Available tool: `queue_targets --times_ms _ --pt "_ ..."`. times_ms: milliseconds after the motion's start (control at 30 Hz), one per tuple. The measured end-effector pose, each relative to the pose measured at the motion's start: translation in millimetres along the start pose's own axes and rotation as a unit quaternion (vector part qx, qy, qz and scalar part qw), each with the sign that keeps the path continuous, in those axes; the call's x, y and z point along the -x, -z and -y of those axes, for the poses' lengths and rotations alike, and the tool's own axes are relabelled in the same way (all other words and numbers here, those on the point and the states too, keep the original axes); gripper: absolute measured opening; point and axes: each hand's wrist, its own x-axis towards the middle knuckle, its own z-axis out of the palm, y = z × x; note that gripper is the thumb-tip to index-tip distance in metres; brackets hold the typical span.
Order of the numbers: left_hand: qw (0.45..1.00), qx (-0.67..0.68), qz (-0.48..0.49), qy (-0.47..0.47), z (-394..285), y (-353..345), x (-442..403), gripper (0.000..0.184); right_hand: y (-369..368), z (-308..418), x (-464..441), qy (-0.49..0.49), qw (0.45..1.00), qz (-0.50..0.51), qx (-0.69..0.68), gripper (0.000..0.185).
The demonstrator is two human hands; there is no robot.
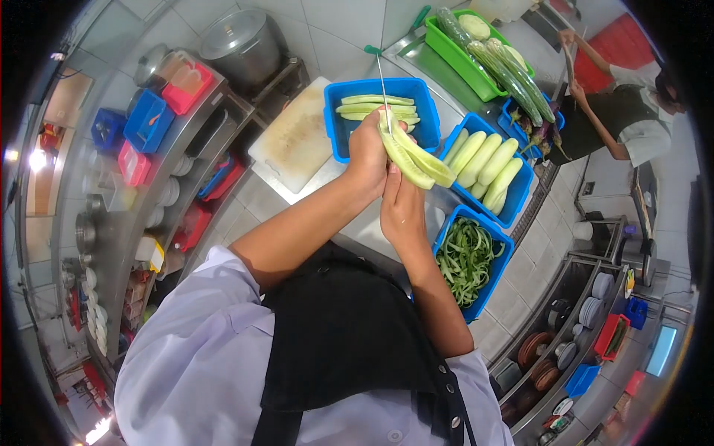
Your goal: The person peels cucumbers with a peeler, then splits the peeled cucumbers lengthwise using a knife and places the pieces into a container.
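Note:
My left hand (367,154) is closed around a peeled cucumber (410,157), which is split lengthwise into two long pieces that fan apart. From below, my right hand (402,211) presses its fingers against the same cucumber. A thin metal blade, possibly a knife (383,82), with a green end runs from beyond the tub down to the cucumber's top; how it is held is hidden. Under it stands a blue tub (338,137) with cut cucumber lengths (377,108). To the right, another blue tub (513,212) holds several whole peeled cucumbers (482,160).
A blue tub (483,301) of green peelings (467,260) stands near my right forearm. A stained cutting board (294,137) lies left. Beyond are a green basket (487,93) of unpeeled cucumbers and eggplants (547,136). Shelves (167,215) flank me; another person (613,104) stands at right.

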Motion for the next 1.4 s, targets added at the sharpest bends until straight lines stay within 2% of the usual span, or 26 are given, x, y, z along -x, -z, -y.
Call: queue_targets --times_ms 67,133,233,433,567,633,833,1133,1333,1400 --pt "1.0 -0.004 -0.001 0.002 -2 -2 1 0.025 -3 -3 -4 -0.014 1.0 0.004 -0.009 0.043" --pt "0.999 -0.039 -0.021 -0.015 -4 -4 4 0.025 -9 -12 -9 0.048 0.998 -0.033 0.02 0.043" --pt "0.998 -0.04 -0.032 -0.029 -7 -4 2 0.026 -14 -17 -15 0.046 0.998 -0.028 0.017 0.044" --pt "0.998 -0.056 -0.036 -0.001 -11 7 -13 0.03 -28 -31 -25 0.072 0.994 -0.042 0.074 0.045" --pt "0.998 -0.036 -0.044 0.011 -13 11 -22 0.033 -34 -34 -34 0.065 0.995 -0.044 0.066 0.045" --pt "0.998 -0.047 -0.025 0.023 -12 18 -28 0.033 -36 -37 -37 0.023 0.996 -0.022 0.078 0.045" --pt "0.997 -0.053 -0.026 0.042 -15 23 -36 0.037 -43 -42 -46 0.016 0.998 -0.019 0.056 0.041" --pt "0.996 -0.088 -0.011 0.032 -12 38 -51 0.04 -53 -43 -50 -0.03 0.999 -0.007 0.039 0.046" --pt "0.998 -0.06 0.005 0.037 -11 43 -57 0.044 -48 -20 -56 0.027 0.998 -0.051 0.001 0.046" --pt "0.997 -0.058 0.0 0.043 -8 45 -58 0.045 -57 -42 -55 0.016 0.998 -0.052 0.017 0.048"
